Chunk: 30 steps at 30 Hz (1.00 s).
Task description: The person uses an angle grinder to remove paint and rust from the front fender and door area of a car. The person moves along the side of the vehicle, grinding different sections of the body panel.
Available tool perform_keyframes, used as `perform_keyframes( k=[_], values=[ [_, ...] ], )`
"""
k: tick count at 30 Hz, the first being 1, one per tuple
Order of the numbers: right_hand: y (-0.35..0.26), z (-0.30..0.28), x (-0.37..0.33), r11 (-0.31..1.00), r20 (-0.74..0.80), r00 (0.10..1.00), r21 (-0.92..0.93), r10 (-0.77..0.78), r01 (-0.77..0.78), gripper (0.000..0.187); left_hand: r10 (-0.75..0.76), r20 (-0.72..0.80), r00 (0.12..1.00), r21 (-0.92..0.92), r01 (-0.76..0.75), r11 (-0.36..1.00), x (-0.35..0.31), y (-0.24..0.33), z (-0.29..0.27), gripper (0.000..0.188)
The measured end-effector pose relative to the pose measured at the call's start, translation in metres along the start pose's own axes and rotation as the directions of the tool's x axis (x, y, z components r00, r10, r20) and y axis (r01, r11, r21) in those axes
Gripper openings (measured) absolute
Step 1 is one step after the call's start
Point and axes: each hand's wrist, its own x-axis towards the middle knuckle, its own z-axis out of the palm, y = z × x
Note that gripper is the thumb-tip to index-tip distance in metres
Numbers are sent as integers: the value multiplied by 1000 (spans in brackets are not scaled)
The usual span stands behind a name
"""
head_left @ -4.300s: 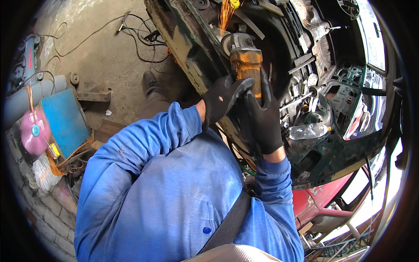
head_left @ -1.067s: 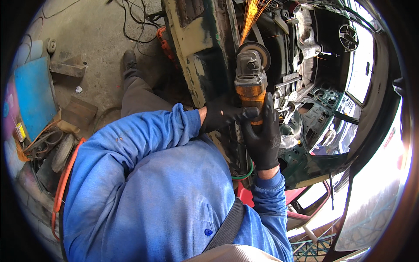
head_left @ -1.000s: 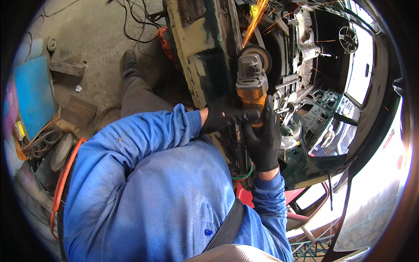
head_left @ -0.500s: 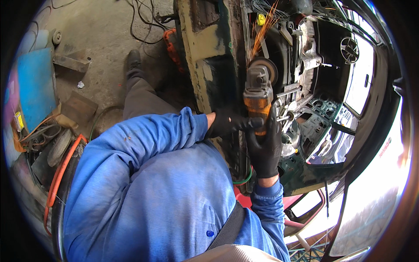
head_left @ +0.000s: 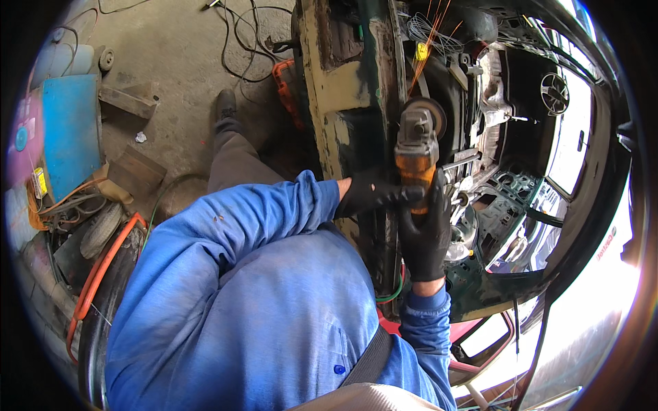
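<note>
Both hands wear black gloves and grip an orange and grey angle grinder (head_left: 416, 147). My left hand (head_left: 369, 194) wraps the tool's lower body from the left. My right hand (head_left: 426, 233) holds the handle from below. The grinder's disc (head_left: 430, 116) presses on the rusty green car body (head_left: 343, 82), and orange sparks (head_left: 428, 41) fly upward from it. My blue sleeves fill the lower middle of the view.
The stripped car interior (head_left: 521, 178) with a steering wheel (head_left: 554, 92) lies to the right. Cables (head_left: 240, 41) trail over the concrete floor. A blue panel (head_left: 68, 133), an orange hose (head_left: 103, 267) and clutter sit at the left. My shoe (head_left: 225, 106) stands near the car.
The grinder and both hands have shifted slightly right and down in view as my head moved. Sparks keep flying; the grip is unchanged.
</note>
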Motion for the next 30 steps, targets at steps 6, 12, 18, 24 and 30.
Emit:
perform_keyframes(
  k=[6, 12, 18, 24, 30],
  values=[
    [-2, -6, -26, 995, 33, 996, 46, 86, -87, 89, -118, 155, 981, 53, 111, 992, 1, -10, -3, 61],
    [-3, 4, -1, 996, -37, 999, 82, 30, -27, 89, -149, 13, 989, 112, 147, 983, -2, 17, -7, 62],
    [-10, 19, 47, 989, -130, 990, 141, 60, -42, 91, -93, -64, 994, 4, 93, 996, 15, 48, -19, 66],
    [-47, 14, 72, 978, -230, 966, 197, 115, -70, 100, -62, -44, 997, 139, 67, 988, 21, 85, -31, 71],
    [-119, 17, 98, 892, -141, 957, 418, 253, -174, 102, -176, -164, 971, 224, 210, 952, -31, 145, -48, 72]
  ],
)
